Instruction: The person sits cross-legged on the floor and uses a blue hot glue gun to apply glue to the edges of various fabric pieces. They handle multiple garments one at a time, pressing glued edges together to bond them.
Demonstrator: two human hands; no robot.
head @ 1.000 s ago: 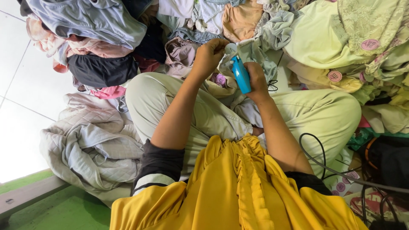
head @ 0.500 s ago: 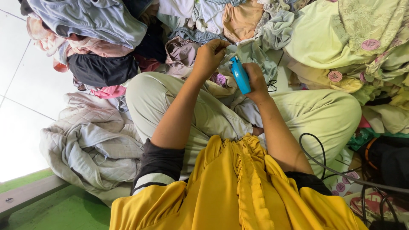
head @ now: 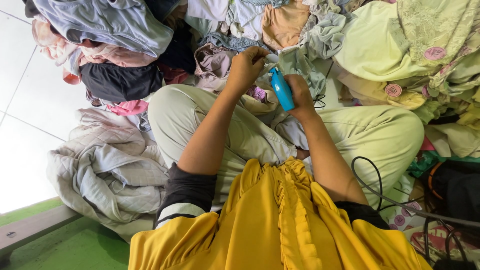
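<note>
Nothing moved since earlier frame. Right hand (head: 300, 92) clamped around blue tool (head: 281, 89), long axis upright; left hand (head: 246, 65) nearer cloth (head: 295, 62), pinching it.

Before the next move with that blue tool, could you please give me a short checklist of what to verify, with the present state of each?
1. Right hand has a firm hold on the blue handheld tool: ok, fingers wrapped around its lower end.
2. Left hand grips the pale cloth at the tool's tip: ok, closed on it.
3. Tool tip meets the cloth: cannot tell, the hands hide the contact.
4. Thin black cord beside the right hand lies free: cannot tell, its run is hidden.
5. Thick black cable keeps off the arms: ok, it lies over the right leg, apart from the forearm.
</note>
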